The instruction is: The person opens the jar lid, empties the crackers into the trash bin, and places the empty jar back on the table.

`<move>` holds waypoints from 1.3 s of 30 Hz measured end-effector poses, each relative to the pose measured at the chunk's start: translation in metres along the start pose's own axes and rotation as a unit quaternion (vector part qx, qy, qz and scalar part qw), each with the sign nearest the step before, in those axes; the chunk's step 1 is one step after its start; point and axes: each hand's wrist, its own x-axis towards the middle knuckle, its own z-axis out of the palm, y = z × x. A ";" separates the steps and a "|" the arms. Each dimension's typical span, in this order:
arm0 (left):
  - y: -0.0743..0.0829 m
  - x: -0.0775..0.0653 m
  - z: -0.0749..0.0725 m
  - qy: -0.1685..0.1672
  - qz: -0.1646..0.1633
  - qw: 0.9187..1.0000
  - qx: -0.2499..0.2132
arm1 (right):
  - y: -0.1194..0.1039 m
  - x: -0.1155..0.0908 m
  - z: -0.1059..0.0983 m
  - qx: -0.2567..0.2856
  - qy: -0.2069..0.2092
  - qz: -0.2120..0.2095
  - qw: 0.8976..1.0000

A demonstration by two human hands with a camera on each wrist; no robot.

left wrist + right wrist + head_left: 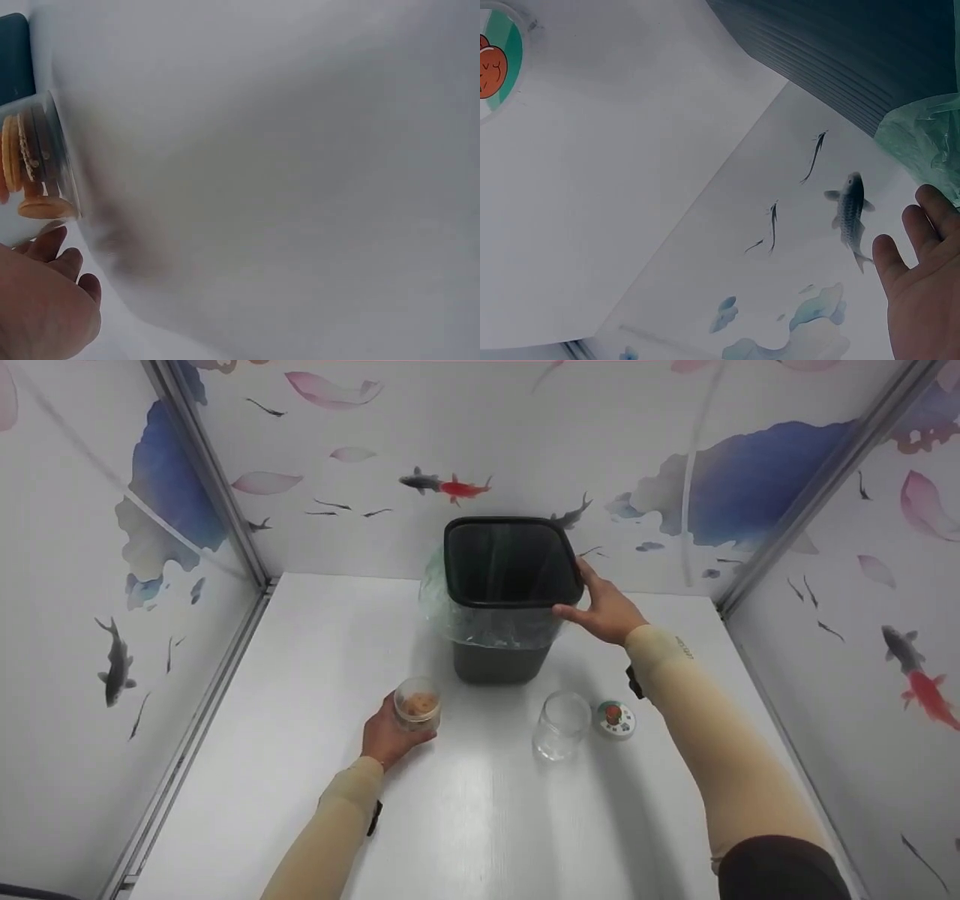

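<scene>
My left hand (388, 735) grips a clear jar (421, 722) with round orange-tan biscuits (420, 704) inside. The left wrist view shows those biscuits through the jar wall, with curled fingertips (69, 262) at its side. At the back of the table stands a dark grey bin (499, 664). A thin greenish plastic bag (491, 628) hangs over its outside below the black rim. My right hand (611, 611) touches the bin's right side near the front corner, thumb and fingers spread. Its fingers look fairly straight beside the bag in the right wrist view.
A second clear jar (561, 727) stands on the white table (465, 825), front right of the bin. Next to it lies a round lid (616, 720) with an orange picture. Printed panels (337, 532) in metal frames border the table at the back and sides.
</scene>
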 end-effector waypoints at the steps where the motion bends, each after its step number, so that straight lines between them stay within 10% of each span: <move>1: 0.000 0.000 0.000 0.001 0.000 1.000 0.002 | 0.000 0.000 0.000 0.001 0.000 -0.001 1.000; 39: -0.010 0.013 0.005 0.019 0.000 0.999 0.033 | -0.001 0.000 -0.001 0.002 -0.005 -0.001 1.000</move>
